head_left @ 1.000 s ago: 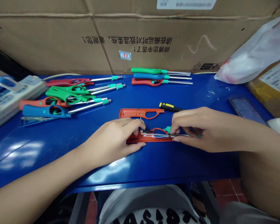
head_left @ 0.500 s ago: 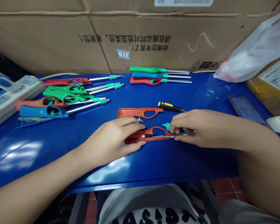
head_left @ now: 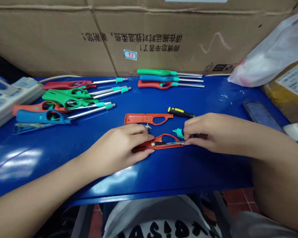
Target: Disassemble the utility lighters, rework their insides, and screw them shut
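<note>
An opened orange lighter shell (head_left: 161,144) lies on the blue table (head_left: 164,172) with a metal tube and dark parts inside it. My left hand (head_left: 119,148) grips the shell's handle end, fingers curled over it. My right hand (head_left: 208,134) pinches the metal tube at the shell's nozzle end, fingers closed. A small teal piece (head_left: 178,133) lies just beside my right fingertips. The other orange shell half (head_left: 147,118) rests a little behind, and a black and yellow screwdriver (head_left: 180,112) lies next to it.
Several assembled long lighters (head_left: 64,99) are piled at the left, and three more lighters (head_left: 169,78) lie in a row at the back. A power strip (head_left: 7,99) sits far left, a phone (head_left: 259,114) and a plastic bag (head_left: 270,59) at right. Cardboard boxes (head_left: 139,36) wall the back.
My right hand has slid the metal tube leftward into the shell, so its tip no longer sticks out. The shell has tilted slightly. My left hand has stayed on the handle end.
</note>
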A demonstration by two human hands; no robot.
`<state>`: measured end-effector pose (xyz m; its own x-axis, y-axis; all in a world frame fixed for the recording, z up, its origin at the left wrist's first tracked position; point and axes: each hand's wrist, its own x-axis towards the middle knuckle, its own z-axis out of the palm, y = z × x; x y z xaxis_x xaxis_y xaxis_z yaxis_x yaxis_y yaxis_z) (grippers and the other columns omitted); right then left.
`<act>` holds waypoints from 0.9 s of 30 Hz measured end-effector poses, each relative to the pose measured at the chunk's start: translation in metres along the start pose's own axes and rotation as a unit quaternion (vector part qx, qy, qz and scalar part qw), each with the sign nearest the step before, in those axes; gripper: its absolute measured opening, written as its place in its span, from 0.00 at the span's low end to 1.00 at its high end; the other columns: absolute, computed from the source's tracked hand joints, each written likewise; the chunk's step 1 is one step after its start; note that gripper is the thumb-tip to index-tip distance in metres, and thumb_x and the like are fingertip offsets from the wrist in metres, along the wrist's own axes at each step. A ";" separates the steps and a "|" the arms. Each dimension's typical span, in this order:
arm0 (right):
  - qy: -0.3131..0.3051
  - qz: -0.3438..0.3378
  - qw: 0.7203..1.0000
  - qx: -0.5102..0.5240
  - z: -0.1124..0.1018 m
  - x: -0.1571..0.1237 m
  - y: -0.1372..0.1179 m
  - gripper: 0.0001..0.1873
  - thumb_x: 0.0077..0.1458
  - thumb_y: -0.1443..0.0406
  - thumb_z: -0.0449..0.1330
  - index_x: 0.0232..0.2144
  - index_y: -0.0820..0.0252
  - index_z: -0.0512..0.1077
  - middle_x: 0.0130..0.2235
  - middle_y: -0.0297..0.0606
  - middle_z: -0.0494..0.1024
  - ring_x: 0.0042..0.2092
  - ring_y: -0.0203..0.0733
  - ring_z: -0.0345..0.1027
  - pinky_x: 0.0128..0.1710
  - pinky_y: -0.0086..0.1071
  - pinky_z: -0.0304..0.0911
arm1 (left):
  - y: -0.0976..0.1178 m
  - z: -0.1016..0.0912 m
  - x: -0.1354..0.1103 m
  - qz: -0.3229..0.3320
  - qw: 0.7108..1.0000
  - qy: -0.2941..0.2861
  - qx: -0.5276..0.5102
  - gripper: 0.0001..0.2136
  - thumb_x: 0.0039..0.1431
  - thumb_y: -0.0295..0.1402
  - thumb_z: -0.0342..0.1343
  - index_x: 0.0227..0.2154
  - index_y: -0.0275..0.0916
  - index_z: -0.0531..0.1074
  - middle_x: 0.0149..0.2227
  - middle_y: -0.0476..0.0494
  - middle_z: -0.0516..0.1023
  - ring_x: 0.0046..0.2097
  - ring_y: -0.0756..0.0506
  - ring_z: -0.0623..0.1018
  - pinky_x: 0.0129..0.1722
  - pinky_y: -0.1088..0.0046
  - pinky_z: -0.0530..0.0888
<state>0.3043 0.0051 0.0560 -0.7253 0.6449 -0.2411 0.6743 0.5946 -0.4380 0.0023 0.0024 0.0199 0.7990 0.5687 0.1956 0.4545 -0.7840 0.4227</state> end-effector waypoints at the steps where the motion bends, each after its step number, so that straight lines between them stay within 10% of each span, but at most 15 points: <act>1: -0.002 -0.004 1.000 -0.001 0.000 0.000 0.001 0.10 0.61 0.70 0.56 0.34 0.54 0.77 0.34 0.33 0.79 0.37 0.41 0.71 0.38 0.33 0.59 | 0.000 0.000 0.000 0.001 1.000 0.002 -0.001 0.11 0.67 0.34 0.60 0.50 0.39 0.79 0.46 0.43 0.81 0.44 0.44 0.82 0.44 0.69 0.80; 27: -0.002 0.019 1.000 0.004 0.007 0.012 -0.025 0.05 0.64 0.62 0.61 0.41 0.54 0.75 0.40 0.32 0.80 0.40 0.42 0.73 0.36 0.33 0.58 | 0.008 0.011 0.000 0.102 0.992 0.044 0.063 0.08 0.69 0.33 0.58 0.46 0.37 0.78 0.41 0.44 0.80 0.40 0.44 0.80 0.39 0.68 0.77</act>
<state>0.2776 -0.0057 0.0584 -0.7001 0.6648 -0.2606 0.6999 0.5665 -0.4351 0.0103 -0.0062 0.0132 0.8448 0.4097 0.3441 0.3368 -0.9069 0.2531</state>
